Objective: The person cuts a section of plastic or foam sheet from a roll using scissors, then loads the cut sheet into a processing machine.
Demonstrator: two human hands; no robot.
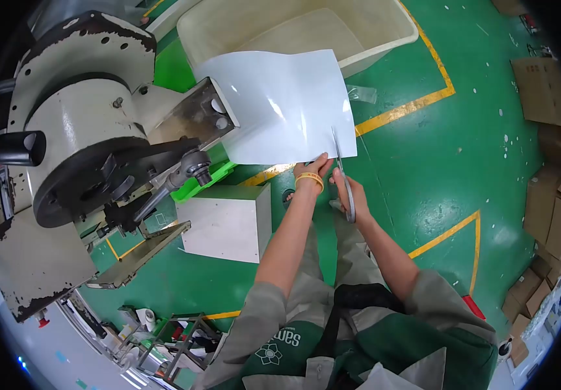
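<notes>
A large glossy white sheet (283, 107) stretches out from the machine's metal outlet, curving a little. My left hand (314, 168), with a yellow wristband, pinches the sheet's near edge. Just right of it, my right hand (352, 194) is wrapped round the handles of a pair of scissors (340, 158). The scissor blades point away from me and lie over the sheet close to its right edge. Whether they have cut into it I cannot make out.
A worn cream machine (85, 117) with a dark wheel and crank takes up the left side. Beyond the sheet stands a big cream tub (384, 42). A white box (222, 224) sits below the machine. Cardboard boxes (544, 91) line the right, and yellow lines mark the green floor.
</notes>
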